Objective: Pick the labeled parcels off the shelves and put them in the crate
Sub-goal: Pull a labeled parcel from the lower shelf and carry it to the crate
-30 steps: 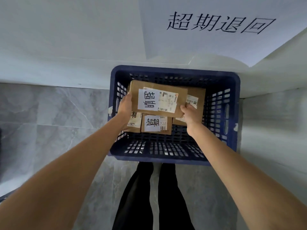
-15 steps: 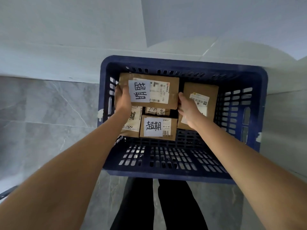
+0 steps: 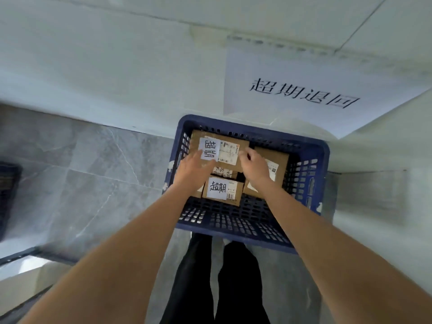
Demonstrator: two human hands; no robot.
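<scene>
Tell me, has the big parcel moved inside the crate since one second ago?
Yes. The big parcel went down and toward the crate's far-left corner; both hands held it before.

Grey marble floor tiles (image 3: 77,174), white wall (image 3: 105,73), printed paper sign (image 3: 304,92), black trousers (image 3: 217,281)

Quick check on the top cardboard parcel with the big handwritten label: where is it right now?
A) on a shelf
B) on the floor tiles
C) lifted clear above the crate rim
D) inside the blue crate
D: the labeled parcel lies inside the blue crate, on other parcels, with the left hand and right hand open over it.
</scene>
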